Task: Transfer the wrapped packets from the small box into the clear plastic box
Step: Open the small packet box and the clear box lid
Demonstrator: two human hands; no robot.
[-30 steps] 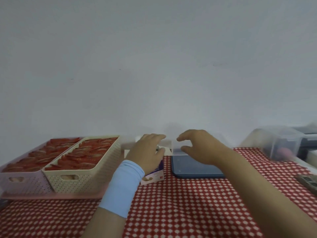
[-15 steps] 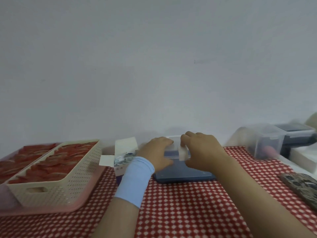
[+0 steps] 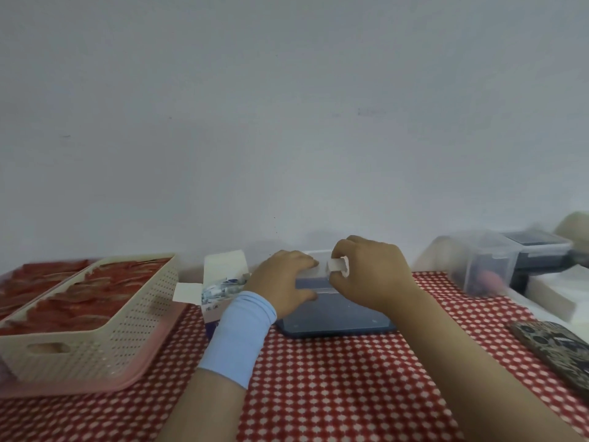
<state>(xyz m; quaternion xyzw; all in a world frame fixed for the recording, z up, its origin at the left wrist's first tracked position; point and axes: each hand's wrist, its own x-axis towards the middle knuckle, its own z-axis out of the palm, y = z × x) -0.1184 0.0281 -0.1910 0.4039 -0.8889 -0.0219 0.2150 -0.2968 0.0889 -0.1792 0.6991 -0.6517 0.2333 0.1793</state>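
A white wrapped packet (image 3: 337, 268) is pinched between the thumb and fingertips of the right hand (image 3: 373, 275), just above the rim of the clear plastic box (image 3: 314, 282). That box stands on a dark blue slab (image 3: 334, 320) at the back of the table (image 3: 318, 384), which is covered with a red-and-white checked cloth. The left hand (image 3: 283, 283), with a pale blue wristband (image 3: 239, 336) behind it, grips the box's left side, fingers over the rim and thumb against the near wall, so the box sits between the two hands. Just left of the left hand stands the small box (image 3: 223, 272), its flaps open and loose packets (image 3: 223, 287) showing inside. Farther left, a cream perforated basket (image 3: 105, 333) of red sachets rests on a pink tray (image 3: 95, 386). At the right lie a clear lidded container (image 3: 478, 269) and a patterned case (image 3: 554, 349).
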